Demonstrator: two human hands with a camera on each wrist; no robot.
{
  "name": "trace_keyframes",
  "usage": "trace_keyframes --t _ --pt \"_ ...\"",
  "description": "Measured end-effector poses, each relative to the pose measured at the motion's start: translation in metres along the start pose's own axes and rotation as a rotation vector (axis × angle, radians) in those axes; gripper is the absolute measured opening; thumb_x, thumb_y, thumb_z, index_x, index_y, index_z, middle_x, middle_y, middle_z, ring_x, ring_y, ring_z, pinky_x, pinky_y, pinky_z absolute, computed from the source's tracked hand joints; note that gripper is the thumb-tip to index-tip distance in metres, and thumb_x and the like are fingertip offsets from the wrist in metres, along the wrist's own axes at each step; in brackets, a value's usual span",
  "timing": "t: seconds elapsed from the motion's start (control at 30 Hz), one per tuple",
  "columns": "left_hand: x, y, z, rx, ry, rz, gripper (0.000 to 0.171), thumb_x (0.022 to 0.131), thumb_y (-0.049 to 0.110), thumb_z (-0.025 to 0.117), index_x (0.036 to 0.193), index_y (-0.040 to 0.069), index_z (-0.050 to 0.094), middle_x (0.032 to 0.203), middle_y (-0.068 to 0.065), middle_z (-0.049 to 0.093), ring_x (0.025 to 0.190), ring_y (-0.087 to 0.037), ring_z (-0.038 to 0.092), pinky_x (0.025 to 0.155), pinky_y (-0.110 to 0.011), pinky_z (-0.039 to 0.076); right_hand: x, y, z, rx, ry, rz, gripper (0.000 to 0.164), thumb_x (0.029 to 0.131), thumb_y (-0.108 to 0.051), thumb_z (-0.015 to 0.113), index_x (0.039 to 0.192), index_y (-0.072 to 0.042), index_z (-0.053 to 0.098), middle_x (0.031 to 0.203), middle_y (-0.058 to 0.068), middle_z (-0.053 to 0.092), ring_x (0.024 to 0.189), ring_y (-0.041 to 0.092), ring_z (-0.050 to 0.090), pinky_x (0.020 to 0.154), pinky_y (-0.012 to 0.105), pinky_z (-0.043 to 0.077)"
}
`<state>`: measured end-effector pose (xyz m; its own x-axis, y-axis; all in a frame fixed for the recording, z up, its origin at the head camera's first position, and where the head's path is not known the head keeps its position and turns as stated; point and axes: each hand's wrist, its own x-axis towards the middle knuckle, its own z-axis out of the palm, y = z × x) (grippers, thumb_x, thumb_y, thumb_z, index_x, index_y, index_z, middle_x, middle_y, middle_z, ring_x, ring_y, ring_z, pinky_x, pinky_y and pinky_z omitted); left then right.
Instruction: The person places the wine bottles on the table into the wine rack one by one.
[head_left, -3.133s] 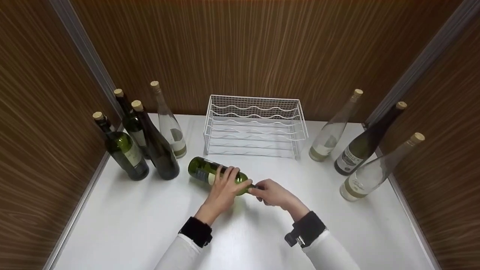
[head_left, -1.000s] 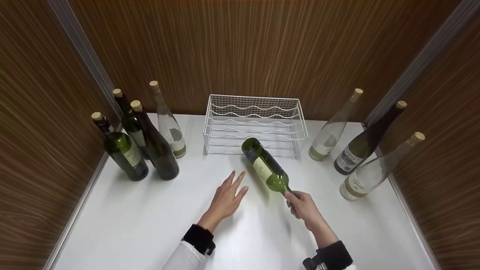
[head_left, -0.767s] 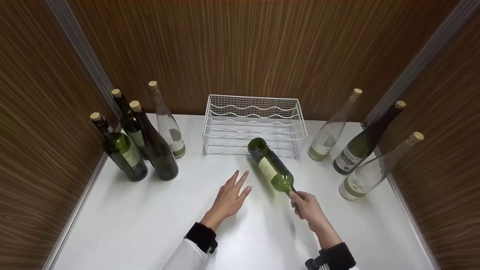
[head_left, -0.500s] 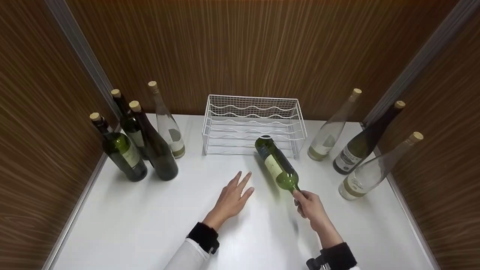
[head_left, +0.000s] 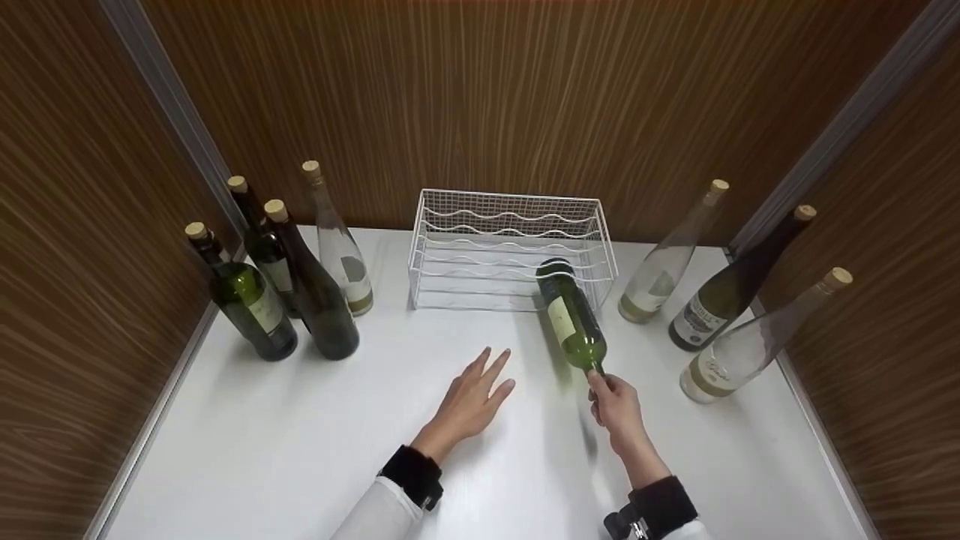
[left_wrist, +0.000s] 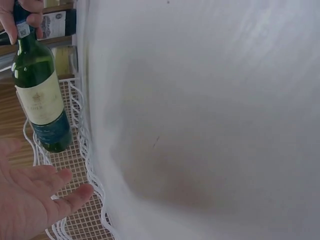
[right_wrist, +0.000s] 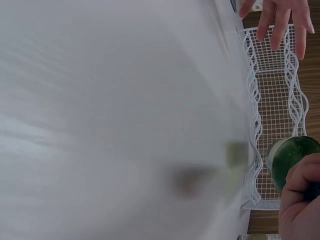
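Note:
My right hand [head_left: 619,409] grips a green wine bottle [head_left: 574,322] by its neck. The bottle points base-first at the right part of a white wire wine rack [head_left: 487,309], and its base shows behind the rack's front wavy wire. In the left wrist view the bottle [left_wrist: 42,97] shows a cream and dark blue label. From the right wrist view the bottle [right_wrist: 295,155] is seen from its shoulder, with the neck mostly covered by my fingers. Spread and holding nothing, my left hand [head_left: 469,405] hovers over the white table, left of the bottle.
Several corked bottles stand at the left, among them a dark bottle [head_left: 319,307] and a clear bottle [head_left: 349,262]. Two clear bottles [head_left: 660,270] and a dark labelled bottle [head_left: 716,300] stand at the right. Wood-grain panels [head_left: 510,97] enclose the white table [head_left: 300,450].
My left hand has let go of the bottle, and my right hand has swung it from lying sideways to pointing at the rack. Its base has since moved right and forward into the rack's front.

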<state>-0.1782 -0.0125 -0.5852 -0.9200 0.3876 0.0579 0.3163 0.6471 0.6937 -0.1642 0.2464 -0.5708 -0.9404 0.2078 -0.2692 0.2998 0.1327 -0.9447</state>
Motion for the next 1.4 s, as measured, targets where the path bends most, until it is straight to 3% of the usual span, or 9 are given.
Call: trace_keyframes --t 0.8,1.0,1.2,1.4 --pt "0.006 0.009 0.009 -0.005 -0.038 -0.01 0.062 0.103 0.058 0.026 0.157 0.026 0.027 0.159 -0.016 0.022 0.142 -0.036 0.027 0.11 -0.058 0.027 0.051 -0.008 0.021 0.052 0.098 0.036 0.038 0.104 -0.029 0.048 0.111 0.009 0.052 0.077 0.002 0.05 0.054 0.008 0.042 0.047 0.02 0.034" --pt "0.009 0.01 0.012 0.007 -0.047 0.002 0.063 0.103 0.058 0.026 0.157 0.026 0.026 0.16 -0.016 0.021 0.143 -0.035 0.027 0.11 -0.056 0.028 0.06 -0.007 0.024 0.028 0.109 0.047 0.044 0.104 -0.03 0.048 0.121 0.011 0.052 0.08 0.004 0.051 0.057 0.008 0.044 0.048 0.02 0.037" --pt "0.013 0.011 0.014 0.018 -0.048 0.027 0.063 0.103 0.057 0.025 0.157 0.024 0.027 0.159 -0.017 0.022 0.142 -0.037 0.028 0.109 -0.058 0.029 0.068 -0.003 0.027 -0.006 0.132 0.039 0.044 0.103 -0.03 0.049 0.12 0.01 0.055 0.081 0.007 0.053 0.055 0.008 0.044 0.047 0.021 0.036" --pt "0.017 0.011 0.012 0.031 -0.052 0.028 0.062 0.104 0.055 0.026 0.157 0.024 0.026 0.159 -0.017 0.022 0.141 -0.038 0.029 0.108 -0.058 0.03 0.077 -0.003 0.03 -0.081 0.13 0.013 0.048 0.104 -0.033 0.047 0.121 0.01 0.055 0.089 0.012 0.056 0.067 0.015 0.051 0.056 0.024 0.042"
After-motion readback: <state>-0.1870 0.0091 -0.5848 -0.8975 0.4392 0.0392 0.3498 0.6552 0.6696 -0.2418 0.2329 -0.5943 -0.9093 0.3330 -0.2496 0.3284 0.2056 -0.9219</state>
